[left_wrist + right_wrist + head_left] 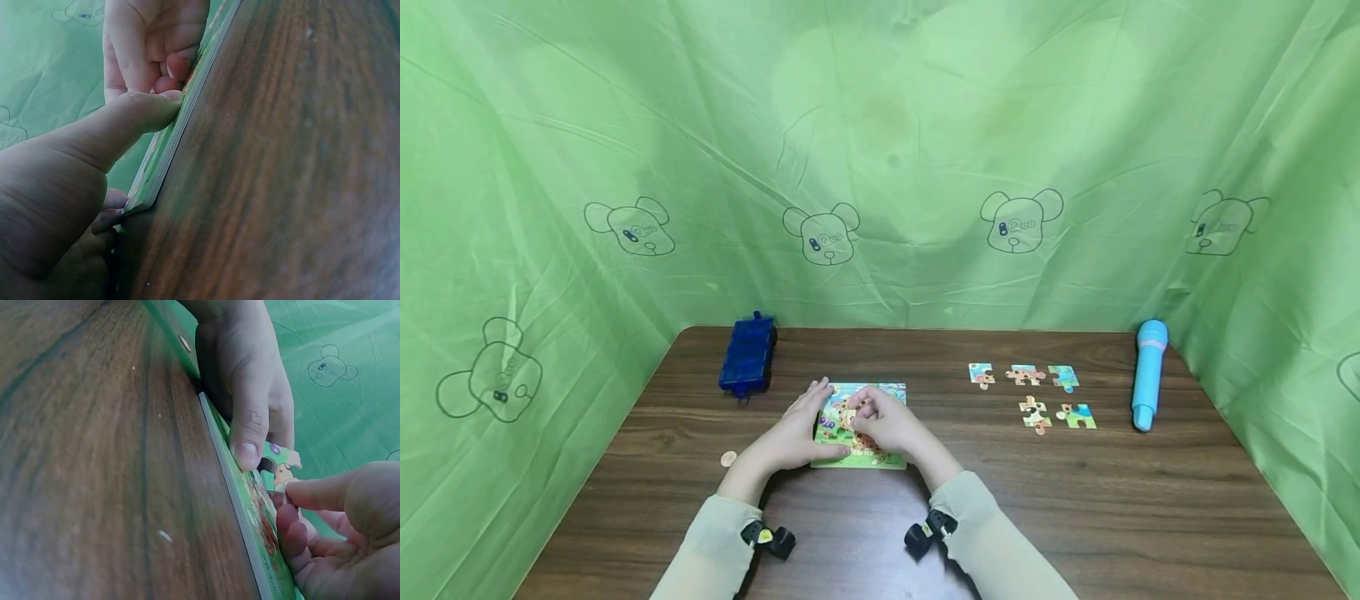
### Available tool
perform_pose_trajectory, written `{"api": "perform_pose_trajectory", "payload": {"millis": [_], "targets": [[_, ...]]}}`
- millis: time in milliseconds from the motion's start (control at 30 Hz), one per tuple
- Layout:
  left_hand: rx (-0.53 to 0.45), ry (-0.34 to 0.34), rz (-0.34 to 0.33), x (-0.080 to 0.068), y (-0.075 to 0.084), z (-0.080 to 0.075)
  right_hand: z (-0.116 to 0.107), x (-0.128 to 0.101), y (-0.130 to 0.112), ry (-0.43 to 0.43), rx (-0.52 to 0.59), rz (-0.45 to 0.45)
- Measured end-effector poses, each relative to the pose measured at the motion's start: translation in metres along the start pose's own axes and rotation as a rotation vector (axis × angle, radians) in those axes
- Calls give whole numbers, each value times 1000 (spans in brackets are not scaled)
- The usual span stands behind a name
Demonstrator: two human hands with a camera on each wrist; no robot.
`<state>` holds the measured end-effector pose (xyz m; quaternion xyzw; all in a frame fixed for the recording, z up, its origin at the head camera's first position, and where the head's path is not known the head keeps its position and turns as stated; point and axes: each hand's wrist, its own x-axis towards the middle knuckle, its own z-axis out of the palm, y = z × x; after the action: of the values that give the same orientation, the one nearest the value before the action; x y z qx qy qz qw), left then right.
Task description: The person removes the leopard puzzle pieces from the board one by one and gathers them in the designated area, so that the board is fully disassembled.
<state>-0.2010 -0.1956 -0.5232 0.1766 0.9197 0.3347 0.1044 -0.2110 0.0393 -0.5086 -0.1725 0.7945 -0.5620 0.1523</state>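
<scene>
A jigsaw puzzle board (880, 459) with a colourful animal picture lies on the table between the two hands. The left hand (797, 429) rests along the board's left side, fingers extended, and its thumb (247, 440) presses on the board's near part. Over the middle of the board, the right hand (887, 423) pinches a puzzle piece (284, 470) between thumb and fingers. In the right wrist view this green and orange piece stands tilted up from the board. The right fingers hide much of the picture in the head view.
Several loose puzzle pieces (1026, 375) lie to the right. Beyond them is a blue microphone-shaped toy (1148, 375). A dark blue plastic case (748, 354) sits at the back left. One small round disc (728, 458) lies by the left forearm. Green cloth surrounds the wooden table (1075, 517).
</scene>
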Motion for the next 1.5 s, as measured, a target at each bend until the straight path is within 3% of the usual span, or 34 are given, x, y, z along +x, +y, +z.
{"api": "perform_pose_trajectory", "payload": {"millis": [433, 800, 1267, 1500], "targets": [[1, -2, -19, -1, 2, 2, -33, -9, -6, -76, 116, -44], [18, -3, -45, -2, 4, 2, -95, -35, -6, -22, 136, -49], [24, -1, -23, -2, 1, 1, -177, -63, 20, 109, -12, -110], [22, 0, -18, -1, 3, 0, -206, -72, 41, 142, -77, -47]]}}
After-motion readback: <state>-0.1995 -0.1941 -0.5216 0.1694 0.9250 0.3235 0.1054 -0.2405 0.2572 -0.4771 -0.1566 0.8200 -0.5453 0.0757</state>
